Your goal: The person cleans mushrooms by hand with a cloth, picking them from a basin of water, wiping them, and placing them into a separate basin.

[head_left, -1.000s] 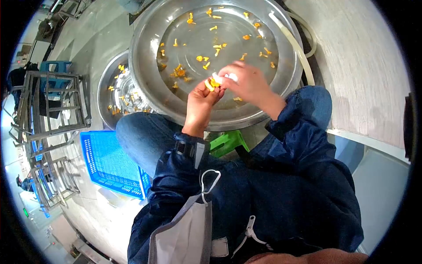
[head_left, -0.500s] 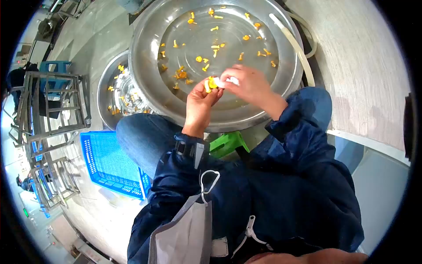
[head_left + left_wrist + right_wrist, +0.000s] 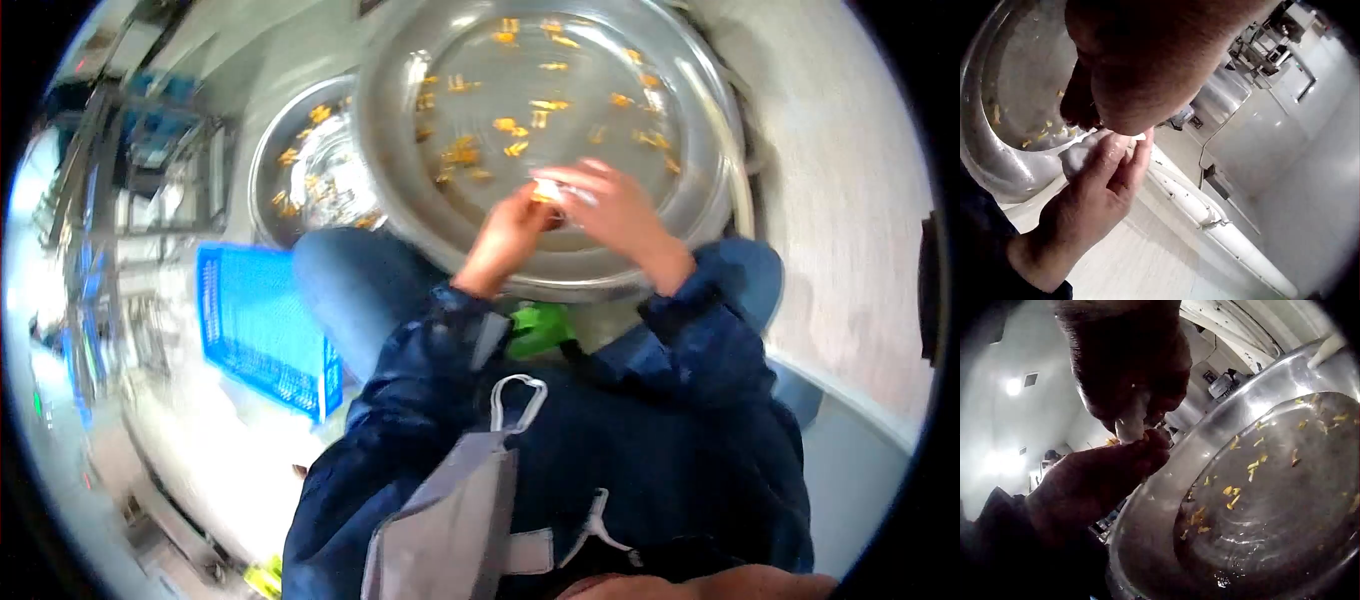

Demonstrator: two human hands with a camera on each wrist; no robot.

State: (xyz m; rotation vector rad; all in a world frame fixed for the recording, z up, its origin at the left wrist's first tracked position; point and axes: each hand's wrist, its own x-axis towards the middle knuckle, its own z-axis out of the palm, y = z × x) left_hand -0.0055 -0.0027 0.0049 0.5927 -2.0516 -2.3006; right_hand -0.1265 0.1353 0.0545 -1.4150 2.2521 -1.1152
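Note:
In the head view my left hand [image 3: 505, 235] pinches a small yellow mushroom [image 3: 541, 197] over the near side of a large steel basin [image 3: 386, 130]. My right hand [image 3: 622, 215] grips a white wad [image 3: 1130, 427], which looks like wet cloth, right up against the mushroom. The left wrist view shows the wad bunched under the right fingers [image 3: 1110, 156]. Several yellow mushrooms [image 3: 460, 152] lie scattered in the basin's water. Most of the held mushroom is hidden by fingers and wad.
A smaller steel basin [image 3: 262, 185] with more yellow mushrooms stands to the left. Below it sits a blue plastic basket [image 3: 265, 325]. A pale hose [image 3: 712, 105] hangs over the large basin's right rim. Between the knees a green stool [image 3: 540, 328] shows. Metal racks [image 3: 150, 190] stand far left.
The head view has swung, so the whole scene sits further right and is blurred. Both hands stay together over the basin, still holding the mushroom and the white wad.

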